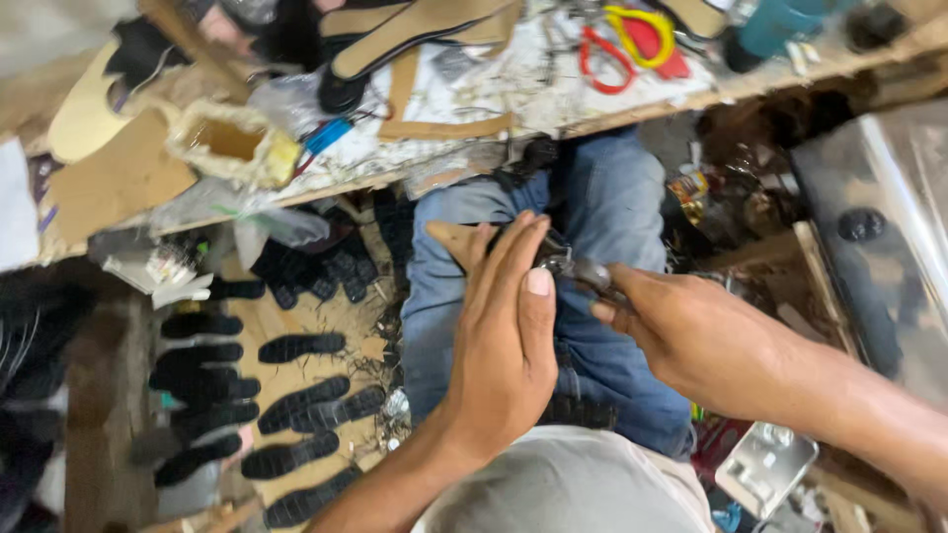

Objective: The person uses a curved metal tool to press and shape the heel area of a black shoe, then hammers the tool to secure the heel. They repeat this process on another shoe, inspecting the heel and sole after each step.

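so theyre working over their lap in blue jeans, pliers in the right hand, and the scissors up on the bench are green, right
Not quite: the scissors on the bench are red, with a yellow pair beside them. The head view shows this. The rest holds: blue jeans, and pliers in the right hand.

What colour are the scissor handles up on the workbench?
The scissors have red and yellow handles, seen in the head view, top of frame.

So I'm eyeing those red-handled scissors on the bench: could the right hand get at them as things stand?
Probably not right away: the right hand grips a metal tool, while the scissors lie unobstructed on the bench.
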